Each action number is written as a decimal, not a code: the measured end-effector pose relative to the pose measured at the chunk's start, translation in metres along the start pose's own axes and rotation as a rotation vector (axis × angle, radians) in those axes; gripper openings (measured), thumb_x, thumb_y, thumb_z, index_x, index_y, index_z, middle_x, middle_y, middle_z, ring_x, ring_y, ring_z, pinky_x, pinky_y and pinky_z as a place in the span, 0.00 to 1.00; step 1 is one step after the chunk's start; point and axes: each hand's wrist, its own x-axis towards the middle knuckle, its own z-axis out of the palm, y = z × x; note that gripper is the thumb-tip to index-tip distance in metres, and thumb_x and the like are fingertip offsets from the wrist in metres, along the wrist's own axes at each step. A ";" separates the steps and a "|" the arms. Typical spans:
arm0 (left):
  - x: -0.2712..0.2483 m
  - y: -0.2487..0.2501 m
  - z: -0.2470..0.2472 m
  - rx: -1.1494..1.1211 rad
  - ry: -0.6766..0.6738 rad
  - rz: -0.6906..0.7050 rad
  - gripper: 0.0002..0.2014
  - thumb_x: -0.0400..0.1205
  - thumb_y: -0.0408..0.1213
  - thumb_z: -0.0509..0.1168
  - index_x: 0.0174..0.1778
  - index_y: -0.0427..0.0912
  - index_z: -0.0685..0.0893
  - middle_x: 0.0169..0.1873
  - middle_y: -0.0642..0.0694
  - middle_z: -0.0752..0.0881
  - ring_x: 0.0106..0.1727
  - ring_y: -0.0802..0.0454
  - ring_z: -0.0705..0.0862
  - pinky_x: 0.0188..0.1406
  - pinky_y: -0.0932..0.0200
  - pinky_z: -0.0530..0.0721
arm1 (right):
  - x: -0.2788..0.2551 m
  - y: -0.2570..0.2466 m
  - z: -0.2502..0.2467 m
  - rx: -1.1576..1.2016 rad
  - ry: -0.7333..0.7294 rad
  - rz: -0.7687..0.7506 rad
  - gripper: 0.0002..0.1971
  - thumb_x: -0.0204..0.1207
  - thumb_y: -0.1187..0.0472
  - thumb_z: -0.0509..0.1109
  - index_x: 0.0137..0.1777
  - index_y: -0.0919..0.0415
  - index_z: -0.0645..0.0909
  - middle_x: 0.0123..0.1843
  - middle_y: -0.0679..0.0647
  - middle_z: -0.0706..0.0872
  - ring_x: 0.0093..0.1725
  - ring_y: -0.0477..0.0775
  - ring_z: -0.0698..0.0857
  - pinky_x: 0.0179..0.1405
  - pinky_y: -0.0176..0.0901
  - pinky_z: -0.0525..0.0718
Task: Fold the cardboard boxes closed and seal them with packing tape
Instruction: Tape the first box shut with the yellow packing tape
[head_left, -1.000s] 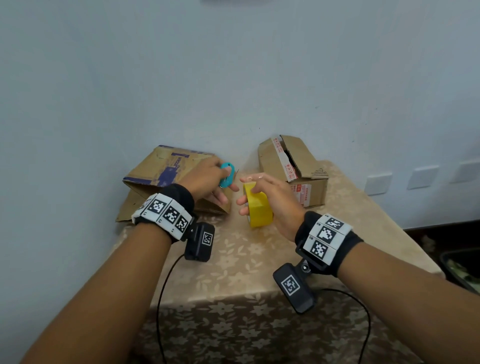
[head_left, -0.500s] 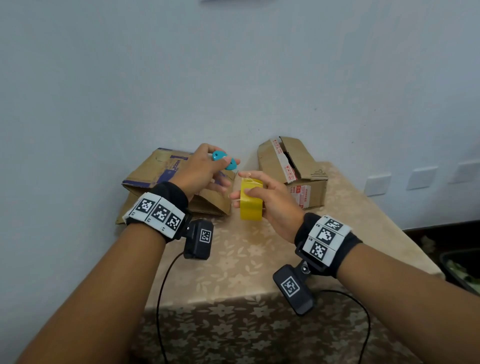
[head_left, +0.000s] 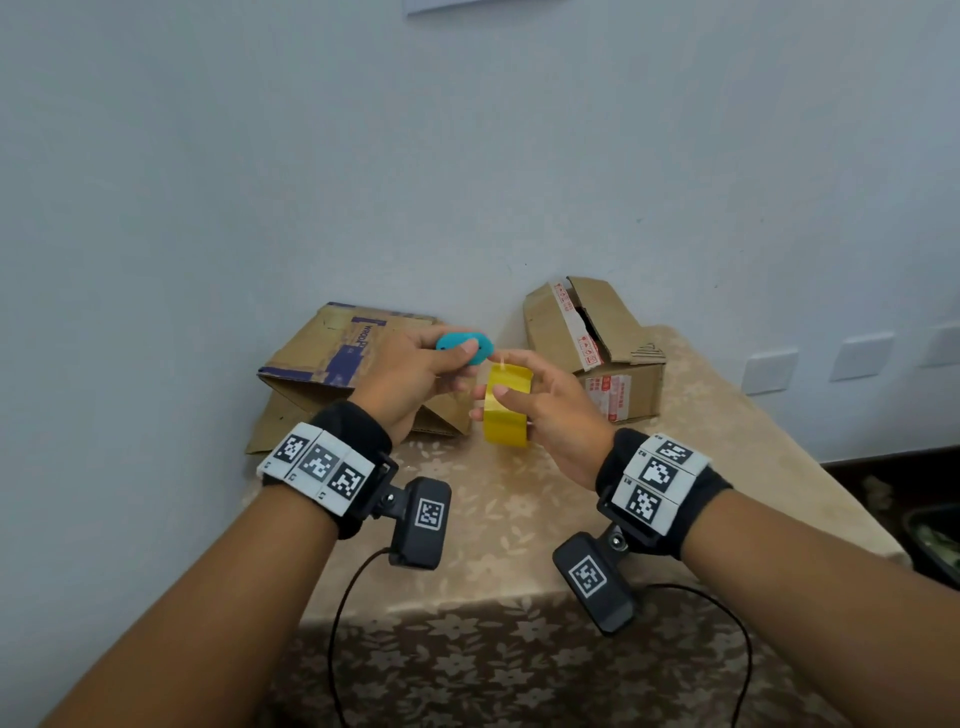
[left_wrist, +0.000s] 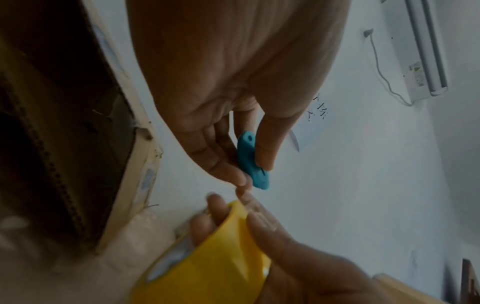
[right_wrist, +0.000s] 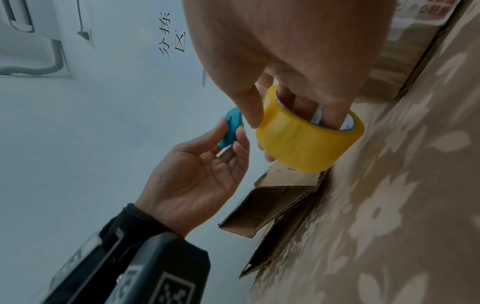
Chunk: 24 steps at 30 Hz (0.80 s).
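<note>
Head view: both boxes (head_left: 597, 348) unsealed; right hand (head_left: 550, 415) grips tape roll (head_left: 506, 405), left hand (head_left: 410, 374) pinches blue cutter (head_left: 464, 347).

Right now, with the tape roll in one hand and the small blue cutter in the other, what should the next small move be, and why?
Probably free the tape's loose end and draw out a strip. The right hand holds the yellow tape roll, fingers through its core; the left hand pinches the blue cutter right above the roll. No strip is pulled yet, and both boxes, left and right, look unsealed.
</note>
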 end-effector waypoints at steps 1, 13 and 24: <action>-0.002 -0.002 0.000 -0.009 0.000 -0.004 0.08 0.85 0.29 0.69 0.59 0.36 0.89 0.45 0.41 0.91 0.42 0.51 0.90 0.39 0.63 0.89 | 0.000 0.000 0.000 0.008 0.003 0.000 0.19 0.86 0.70 0.67 0.75 0.57 0.78 0.61 0.64 0.92 0.52 0.62 0.93 0.49 0.49 0.92; -0.001 -0.017 -0.001 0.163 -0.055 0.032 0.11 0.92 0.32 0.57 0.67 0.36 0.80 0.43 0.42 0.87 0.33 0.53 0.85 0.27 0.63 0.80 | 0.005 0.000 0.001 0.065 0.031 0.022 0.21 0.85 0.76 0.66 0.74 0.58 0.80 0.66 0.64 0.89 0.60 0.57 0.92 0.43 0.44 0.91; -0.011 -0.017 0.003 0.130 -0.120 -0.047 0.10 0.93 0.40 0.56 0.50 0.39 0.76 0.29 0.47 0.71 0.17 0.60 0.64 0.15 0.67 0.61 | 0.006 0.009 -0.003 -0.087 0.004 -0.046 0.23 0.83 0.80 0.65 0.74 0.62 0.79 0.60 0.68 0.88 0.50 0.60 0.91 0.47 0.45 0.91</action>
